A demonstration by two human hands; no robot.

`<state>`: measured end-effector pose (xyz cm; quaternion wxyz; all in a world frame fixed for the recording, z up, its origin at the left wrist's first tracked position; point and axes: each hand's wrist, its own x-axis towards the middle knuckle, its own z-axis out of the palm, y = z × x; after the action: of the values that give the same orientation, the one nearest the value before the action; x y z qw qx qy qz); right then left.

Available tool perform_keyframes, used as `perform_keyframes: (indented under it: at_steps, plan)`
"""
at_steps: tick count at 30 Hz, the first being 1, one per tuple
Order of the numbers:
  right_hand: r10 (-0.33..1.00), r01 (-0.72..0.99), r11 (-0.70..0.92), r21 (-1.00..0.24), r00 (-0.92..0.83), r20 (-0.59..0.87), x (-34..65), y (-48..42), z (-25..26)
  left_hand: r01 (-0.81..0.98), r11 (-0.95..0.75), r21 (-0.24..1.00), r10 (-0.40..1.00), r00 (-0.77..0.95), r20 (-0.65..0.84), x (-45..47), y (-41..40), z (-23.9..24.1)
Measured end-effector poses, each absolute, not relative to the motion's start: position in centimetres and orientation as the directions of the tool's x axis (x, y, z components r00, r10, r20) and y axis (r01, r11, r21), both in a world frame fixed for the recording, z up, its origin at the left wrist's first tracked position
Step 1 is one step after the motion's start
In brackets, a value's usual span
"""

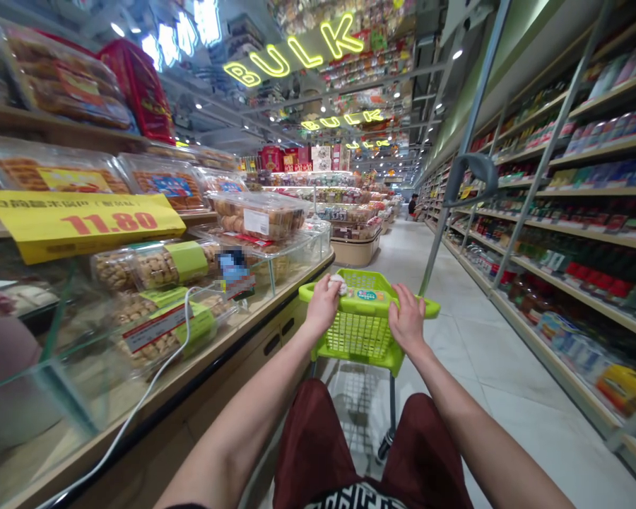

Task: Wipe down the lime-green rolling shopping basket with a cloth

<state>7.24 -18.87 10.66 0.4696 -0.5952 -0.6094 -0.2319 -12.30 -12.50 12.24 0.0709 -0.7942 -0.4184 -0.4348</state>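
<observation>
A lime-green shopping cart [357, 336] with a basket body stands upright right before me. My left hand [322, 307] is closed around the left part of its handle [364, 297]. A small white crumpled thing, perhaps a tissue [338, 284], shows at the fingers of that hand. On the right side of the same handle, my right hand [407, 318] rests with its fingers curled over the bar. A round sticker sits on the handle between my hands. The cart's inside is mostly hidden from this angle.
Along the left runs a display counter [291, 293] with packed nuts [153, 265], pastries and a yellow price sign [85, 220]. Tall stocked shelves [577, 212] and a ladder [458, 170] line the right. A person [413, 206] is far down the tiled aisle [397, 244].
</observation>
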Motion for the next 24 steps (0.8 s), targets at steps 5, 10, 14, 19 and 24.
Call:
perform_keyframes:
  at_steps: [5,10,14,19,24]
  plan:
    - [0.500,0.935,0.240,-0.262,0.112,0.859,6.0,-18.8,11.0,0.576,-0.813,0.077,0.417,0.485,0.768,-7.4,-14.4,11.7]
    - [0.539,0.927,0.312,-0.207,0.006,0.842,4.1,-19.1,12.4,0.514,-0.830,0.216,0.469,0.433,0.770,-6.3,-15.2,11.8]
    - [0.677,0.948,0.270,-0.166,-0.065,0.733,1.5,-18.8,13.5,0.596,-0.769,0.231,0.574,0.484,0.661,-10.1,-15.1,12.5]
    - [0.712,0.967,0.228,-0.114,-0.086,0.696,-0.9,-17.3,13.3,0.818,-0.565,0.104,0.758,0.465,0.457,-14.2,-14.2,12.2]
    - [0.624,0.936,0.346,-0.061,-0.181,0.761,1.5,-17.3,12.3,0.836,-0.547,0.033,0.752,0.474,0.458,-14.6,-13.7,11.2]
